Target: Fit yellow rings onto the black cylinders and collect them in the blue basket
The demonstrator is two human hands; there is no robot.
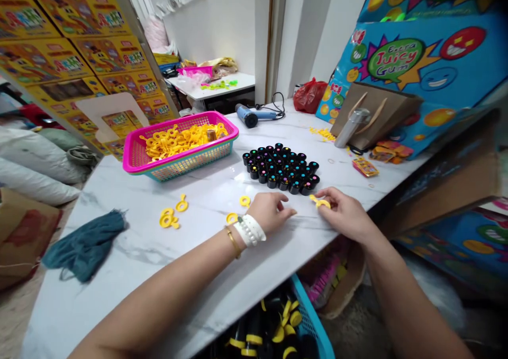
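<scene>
My right hand (344, 213) pinches a yellow plastic ring with a tab (323, 203) between thumb and fingers, near the front edge of the table (206, 253). To its left, my left hand (270, 213) hovers low over the tabletop, fingers loosely bent and thumb apart, with nothing visible in it. Just beyond both hands stands a tight cluster of short black cylinders (280, 168) with coloured dots on top. Loose yellow rings (245, 200) lie beside my left hand, partly behind the wrist. More yellow ringed pieces (169, 218) rest farther left.
A pink and teal basket (180, 163) holds many yellow pieces. Behind are a blue hair dryer (254, 115), a red plastic bag (307, 95) and a brown paper bag (373, 118). A teal cloth (85, 245) lies left. Below the edge, a blue crate (313, 319) holds black, yellow-ended pieces.
</scene>
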